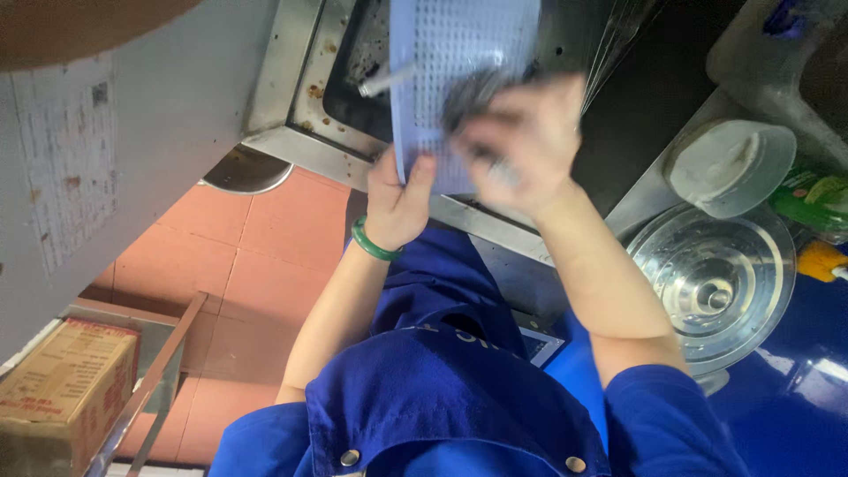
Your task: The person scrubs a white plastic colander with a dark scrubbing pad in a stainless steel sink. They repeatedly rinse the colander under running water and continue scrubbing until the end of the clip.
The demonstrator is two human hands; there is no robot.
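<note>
From the head camera, the left hand (397, 199), a green bangle (375, 245) at its wrist, grips the lower edge of a pale perforated tray (450, 53) held over the steel sink (296, 88). The right hand (521, 141), blurred, presses a grey scouring pad (473, 93) against the tray. A steel lid (715, 287) lies nearby.

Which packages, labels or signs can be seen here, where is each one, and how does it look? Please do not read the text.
Cardboard box: lower left corner, on a shelf; brown, rectangular, with red print.
Paper notice: upper left, stuck on the grey panel; white, rectangular, stained, with small dark print.
Green bottle: right edge, beside the round metal lid; it carries a green label with some red.
</note>
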